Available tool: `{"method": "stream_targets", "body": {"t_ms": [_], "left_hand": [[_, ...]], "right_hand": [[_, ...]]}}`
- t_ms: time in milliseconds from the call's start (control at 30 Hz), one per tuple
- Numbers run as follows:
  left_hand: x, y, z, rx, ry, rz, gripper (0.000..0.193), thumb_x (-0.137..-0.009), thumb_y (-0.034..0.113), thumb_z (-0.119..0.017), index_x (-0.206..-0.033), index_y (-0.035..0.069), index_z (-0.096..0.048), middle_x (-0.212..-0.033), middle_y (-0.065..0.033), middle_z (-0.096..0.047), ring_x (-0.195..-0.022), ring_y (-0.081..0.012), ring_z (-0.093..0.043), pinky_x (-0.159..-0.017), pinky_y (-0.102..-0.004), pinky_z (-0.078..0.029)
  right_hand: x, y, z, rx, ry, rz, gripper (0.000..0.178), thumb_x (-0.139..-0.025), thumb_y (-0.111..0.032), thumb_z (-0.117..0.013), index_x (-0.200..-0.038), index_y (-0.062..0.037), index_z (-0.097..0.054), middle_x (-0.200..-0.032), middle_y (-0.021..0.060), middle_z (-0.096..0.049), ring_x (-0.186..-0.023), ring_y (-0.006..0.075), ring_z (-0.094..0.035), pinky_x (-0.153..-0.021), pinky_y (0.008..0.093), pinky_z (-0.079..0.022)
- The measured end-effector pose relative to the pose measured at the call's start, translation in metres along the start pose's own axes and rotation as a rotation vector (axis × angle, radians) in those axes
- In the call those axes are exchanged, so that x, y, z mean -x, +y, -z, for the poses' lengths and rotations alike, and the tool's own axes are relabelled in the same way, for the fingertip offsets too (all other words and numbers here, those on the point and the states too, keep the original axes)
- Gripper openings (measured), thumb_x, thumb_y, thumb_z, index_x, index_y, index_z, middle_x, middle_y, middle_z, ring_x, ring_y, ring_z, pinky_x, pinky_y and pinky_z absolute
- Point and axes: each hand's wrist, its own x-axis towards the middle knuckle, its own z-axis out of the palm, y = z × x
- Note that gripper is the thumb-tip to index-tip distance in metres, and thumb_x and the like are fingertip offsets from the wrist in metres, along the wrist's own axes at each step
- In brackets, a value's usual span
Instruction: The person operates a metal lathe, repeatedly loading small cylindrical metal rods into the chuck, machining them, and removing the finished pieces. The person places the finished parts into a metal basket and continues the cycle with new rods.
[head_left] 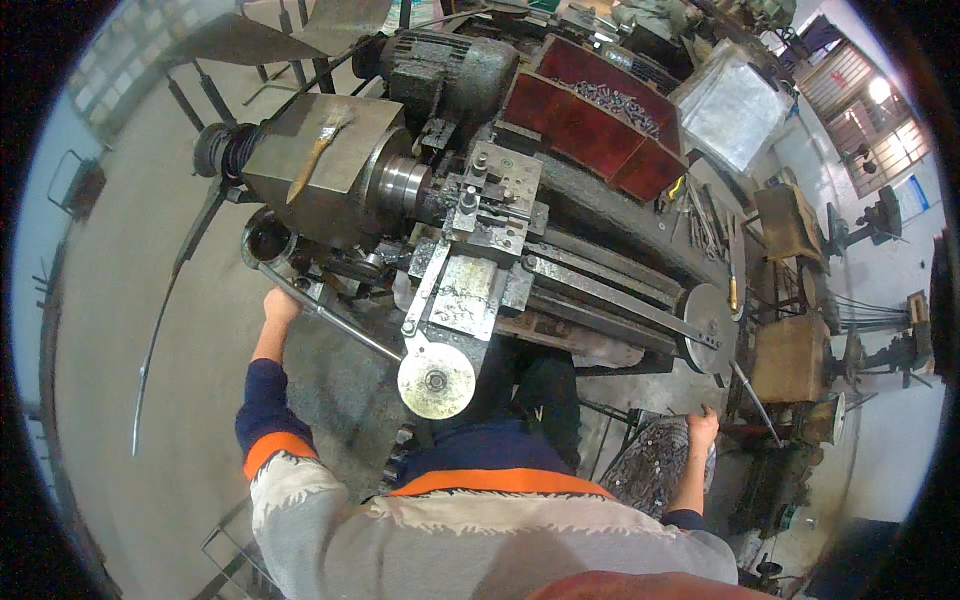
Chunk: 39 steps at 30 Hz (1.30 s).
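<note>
My left hand (281,306) is closed at a long metal lever (338,322) at the front left of a small lathe (490,225); the lever partly hides its fingers. Off to the right, my right hand (702,428) is raised at the edge of a dark container (645,465) with many small metal pieces in it. Its fingers are drawn together, and whatever they hold is too small to make out. Between my arms, a round pale disc (436,381) sits at the near end of the lathe's slide. The shiny chuck (404,186) is left of the tool post (467,200).
Behind the lathe bed stands a red box (590,125) of small metal parts. A wooden-handled brush (313,163) lies on the headstock, with a motor (440,70) behind it. A handwheel (707,330) and a rod (755,402) jut out at the right. Several hand tools (705,225) lie farther back.
</note>
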Motion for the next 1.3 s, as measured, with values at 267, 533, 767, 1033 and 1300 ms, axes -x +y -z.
{"method": "stream_targets", "body": {"t_ms": [267,533,767,1033,1300], "left_hand": [[-0.018,0.016,-0.082,0.314,0.312,0.155,0.036,-0.074,0.036,-0.059,-0.083,0.001,-0.062,-0.087,-0.0211,-0.062,-0.085,-0.036,-0.06,-0.074,-0.0433,-0.048],[0.012,0.0,-0.012,0.056,0.003,0.139,0.029,-0.075,0.031,-0.062,-0.093,0.008,-0.062,-0.093,-0.0166,-0.063,-0.086,-0.0337,-0.061,-0.076,-0.042,-0.048],[0.041,-0.043,0.096,0.303,0.136,-0.109,0.038,-0.076,0.024,-0.061,-0.109,0.007,-0.059,-0.087,-0.0181,-0.063,-0.086,-0.0328,-0.06,-0.073,-0.0399,-0.047],[0.142,-0.209,0.184,-0.102,0.485,0.319,0.05,-0.08,0.046,-0.054,-0.115,0.01,-0.055,-0.098,-0.0145,-0.063,-0.092,-0.0314,-0.059,-0.079,-0.0412,-0.046],[0.199,-0.024,0.179,-0.037,0.413,0.508,0.05,-0.074,0.051,-0.058,-0.091,0.004,-0.057,-0.086,-0.0176,-0.063,-0.084,-0.0369,-0.061,-0.071,-0.0452,-0.048]], "right_hand": [[-0.015,-0.06,0.02,-0.135,0.073,0.157,0.035,-0.062,-0.019,-0.056,-0.089,-0.0001,-0.067,-0.082,0.0197,-0.065,-0.08,0.0292,-0.064,-0.077,0.0329,-0.047],[-0.043,-0.238,0.086,-0.28,0.09,0.614,0.032,-0.063,-0.009,-0.058,-0.094,-0.0029,-0.065,-0.083,0.0166,-0.065,-0.077,0.0247,-0.064,-0.072,0.0306,-0.048],[0.035,-0.468,0.071,-0.525,-0.098,1.426,0.038,-0.057,-0.018,-0.061,-0.092,-0.0035,-0.065,-0.092,0.0121,-0.063,-0.086,0.0263,-0.06,-0.079,0.0323,-0.046],[0.118,-0.598,0.034,0.132,-0.324,1.47,0.031,-0.053,-0.023,-0.063,-0.079,-0.0051,-0.067,-0.078,0.0168,-0.064,-0.076,0.0315,-0.063,-0.069,0.0371,-0.051],[0.114,-0.597,0.033,0.146,-0.361,1.434,0.031,-0.054,-0.023,-0.062,-0.078,-0.004,-0.067,-0.081,0.0174,-0.065,-0.078,0.0305,-0.063,-0.071,0.0376,-0.05]]}}
